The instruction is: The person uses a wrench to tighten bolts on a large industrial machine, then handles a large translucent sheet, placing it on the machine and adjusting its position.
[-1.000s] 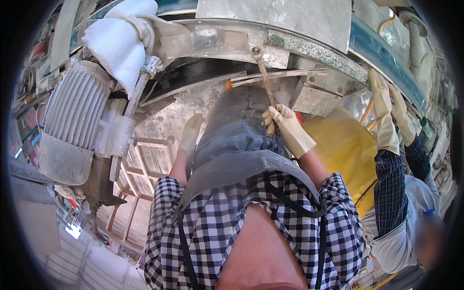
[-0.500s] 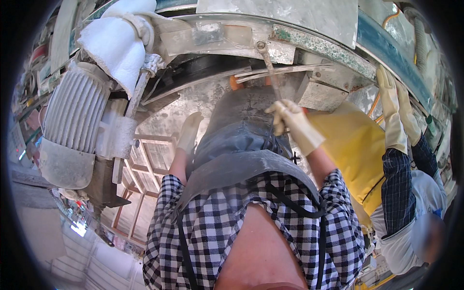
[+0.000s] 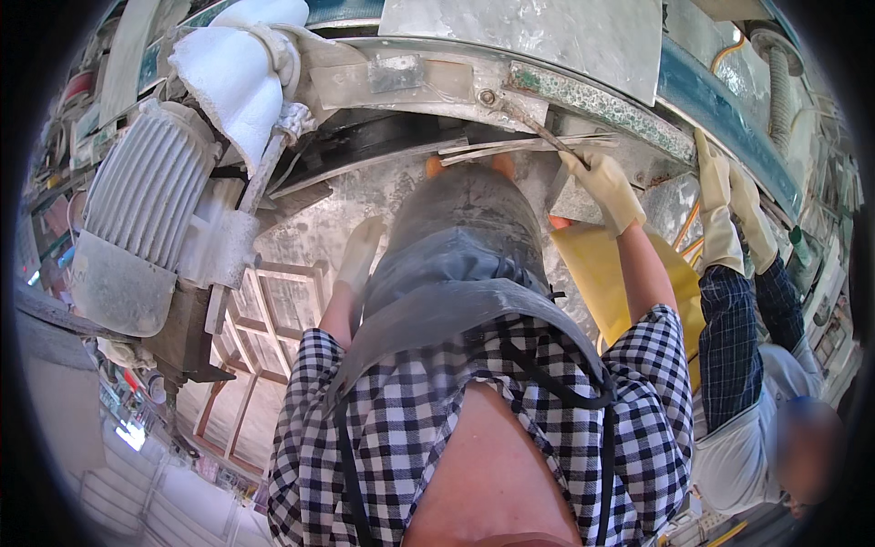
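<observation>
Right hand point(image 3: 605, 185) grips metal handle point(image 3: 540, 130); left hand point(image 3: 361, 252) empty. Slipping grip could bang right hand into speckled rail point(image 3: 603, 109).

A worker in a checked shirt point(image 3: 410, 392) and dark apron point(image 3: 456, 228) grips a metal bar point(image 3: 538, 129) with a gloved right hand point(image 3: 609, 187), the bar slanting up to a round fitting point(image 3: 488, 97) on a machine's edge. The gloved left hand point(image 3: 358, 251) hangs beside the apron, fingers extended, near a wooden frame point(image 3: 258, 314). At right, a co-worker's gloved hands point(image 3: 720, 201) reach to a green-flecked strip point(image 3: 602, 107), beside a yellow apron point(image 3: 620, 269). A ribbed motor point(image 3: 146, 191) stands at left, below a white cover point(image 3: 223, 77); a pale slab point(image 3: 519, 36) lies above.
</observation>
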Action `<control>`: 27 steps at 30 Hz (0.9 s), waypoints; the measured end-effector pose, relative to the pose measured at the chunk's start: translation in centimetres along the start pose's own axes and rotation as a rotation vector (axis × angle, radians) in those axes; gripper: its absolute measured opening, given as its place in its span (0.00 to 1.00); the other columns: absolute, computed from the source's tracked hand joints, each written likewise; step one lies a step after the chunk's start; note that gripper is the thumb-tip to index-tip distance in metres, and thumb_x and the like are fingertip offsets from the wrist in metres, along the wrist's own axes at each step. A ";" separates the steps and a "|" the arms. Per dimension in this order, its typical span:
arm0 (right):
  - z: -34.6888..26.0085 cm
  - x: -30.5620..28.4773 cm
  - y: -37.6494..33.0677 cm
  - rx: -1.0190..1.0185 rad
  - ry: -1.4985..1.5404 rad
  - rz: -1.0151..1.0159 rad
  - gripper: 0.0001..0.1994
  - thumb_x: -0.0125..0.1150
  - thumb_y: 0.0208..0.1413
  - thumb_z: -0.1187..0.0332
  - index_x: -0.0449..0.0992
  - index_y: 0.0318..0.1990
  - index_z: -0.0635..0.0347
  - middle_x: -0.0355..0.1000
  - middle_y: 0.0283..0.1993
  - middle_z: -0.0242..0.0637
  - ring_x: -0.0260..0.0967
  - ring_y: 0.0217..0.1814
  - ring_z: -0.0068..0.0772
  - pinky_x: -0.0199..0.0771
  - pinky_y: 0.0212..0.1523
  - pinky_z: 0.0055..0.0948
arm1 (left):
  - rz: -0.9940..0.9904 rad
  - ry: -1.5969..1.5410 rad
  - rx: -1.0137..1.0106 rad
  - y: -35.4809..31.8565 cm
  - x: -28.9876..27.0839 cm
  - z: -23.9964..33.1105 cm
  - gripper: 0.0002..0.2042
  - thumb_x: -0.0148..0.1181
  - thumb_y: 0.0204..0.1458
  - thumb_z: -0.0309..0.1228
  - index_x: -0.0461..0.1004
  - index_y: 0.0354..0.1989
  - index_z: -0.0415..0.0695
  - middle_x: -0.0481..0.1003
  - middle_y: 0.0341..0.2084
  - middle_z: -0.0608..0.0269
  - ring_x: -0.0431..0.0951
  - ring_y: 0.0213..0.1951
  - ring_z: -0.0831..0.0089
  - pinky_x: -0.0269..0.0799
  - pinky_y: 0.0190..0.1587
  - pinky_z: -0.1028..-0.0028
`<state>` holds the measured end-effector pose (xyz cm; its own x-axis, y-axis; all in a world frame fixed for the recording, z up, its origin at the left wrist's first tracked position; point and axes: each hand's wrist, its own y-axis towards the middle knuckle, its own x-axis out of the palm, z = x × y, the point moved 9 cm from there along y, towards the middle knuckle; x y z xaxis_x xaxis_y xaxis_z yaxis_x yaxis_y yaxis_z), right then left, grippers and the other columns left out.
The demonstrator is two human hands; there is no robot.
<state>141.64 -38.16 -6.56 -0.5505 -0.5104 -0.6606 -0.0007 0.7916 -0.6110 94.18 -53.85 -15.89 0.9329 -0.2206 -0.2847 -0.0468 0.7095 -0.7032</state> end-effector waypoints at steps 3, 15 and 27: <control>-0.6 0.0 -0.1 -0.074 -0.031 0.053 0.21 0.61 0.60 0.44 0.83 0.36 0.53 0.79 0.31 0.45 0.78 0.36 0.51 0.75 0.37 0.43 | -0.015 0.011 -0.012 -0.1 0.5 0.6 0.24 0.54 0.66 0.40 0.70 0.62 0.33 0.77 0.55 0.55 0.73 0.59 0.69 0.64 0.65 0.72; 0.9 1.0 0.0 0.100 0.073 -0.107 0.20 0.64 0.58 0.46 0.81 0.31 0.54 0.78 0.28 0.41 0.78 0.32 0.48 0.76 0.34 0.42 | -0.026 0.060 0.062 1.5 0.2 3.0 0.23 0.52 0.67 0.40 0.69 0.63 0.33 0.77 0.55 0.53 0.75 0.58 0.69 0.65 0.64 0.72; -2.7 -3.7 -0.2 -0.279 -0.170 0.210 0.17 0.63 0.59 0.47 0.83 0.33 0.50 0.79 0.29 0.39 0.77 0.32 0.48 0.76 0.33 0.43 | -0.052 0.034 0.014 2.0 0.5 2.5 0.23 0.52 0.66 0.39 0.71 0.61 0.32 0.77 0.54 0.52 0.75 0.58 0.68 0.65 0.64 0.71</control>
<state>141.45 -35.56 -2.84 -0.4170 -0.3570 -0.8359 -0.1423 0.9339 -0.3279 95.45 -50.93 -15.81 0.9214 -0.2797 -0.2697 0.0068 0.7058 -0.7084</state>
